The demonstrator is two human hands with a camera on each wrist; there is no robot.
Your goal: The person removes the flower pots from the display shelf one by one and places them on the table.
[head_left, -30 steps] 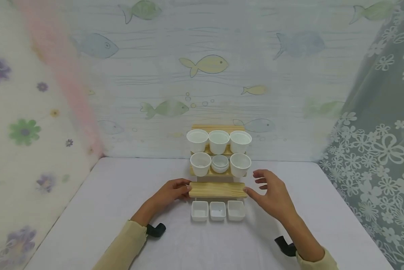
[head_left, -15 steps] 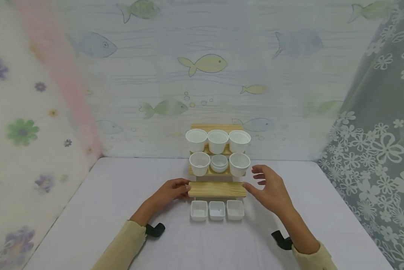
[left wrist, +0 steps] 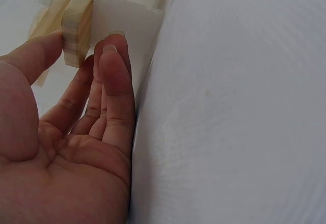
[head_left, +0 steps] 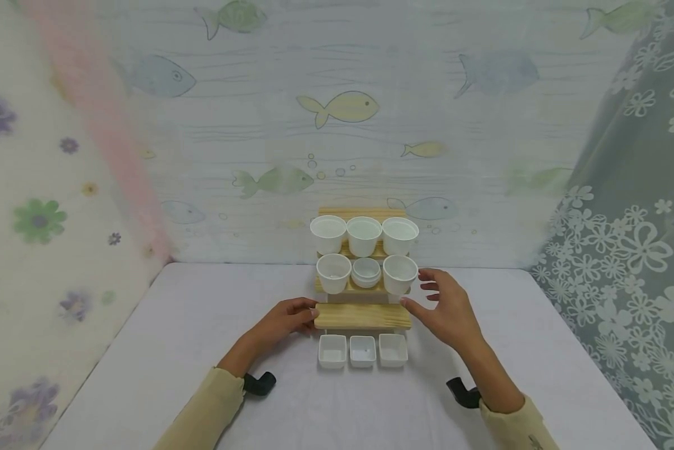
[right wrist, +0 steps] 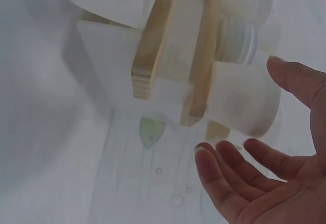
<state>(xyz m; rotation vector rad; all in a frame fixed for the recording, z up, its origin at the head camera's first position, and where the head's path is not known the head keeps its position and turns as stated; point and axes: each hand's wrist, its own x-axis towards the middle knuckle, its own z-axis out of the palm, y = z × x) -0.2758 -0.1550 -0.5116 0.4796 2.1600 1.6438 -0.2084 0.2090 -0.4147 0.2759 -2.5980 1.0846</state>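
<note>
A tiered wooden stand holds white cups on its upper shelves, while its lowest shelf board (head_left: 362, 317) carries nothing. My left hand (head_left: 285, 324) pinches the left end of that board, thumb on one face and forefinger on the other, as the left wrist view shows. Beside the right-hand cup (head_left: 400, 275) of the middle shelf, my right hand (head_left: 448, 312) is spread with nothing in its grasp. In the right wrist view its thumb and fingers stand on either side of that white cup (right wrist: 242, 99), close to its wall.
Another round cup (head_left: 334, 274) and a smaller stacked pair of tubs (head_left: 366, 273) share the middle shelf. Three cups (head_left: 364, 236) line the shelf above. Three small square dishes (head_left: 362, 351) stand on the white tablecloth (head_left: 247, 412) in front. A fish-patterned curtain (head_left: 337, 144) hangs behind.
My right hand has moved up and left, from the lowest board's right end to the middle shelf's right-hand cup. The left hand has stayed at the board.
</note>
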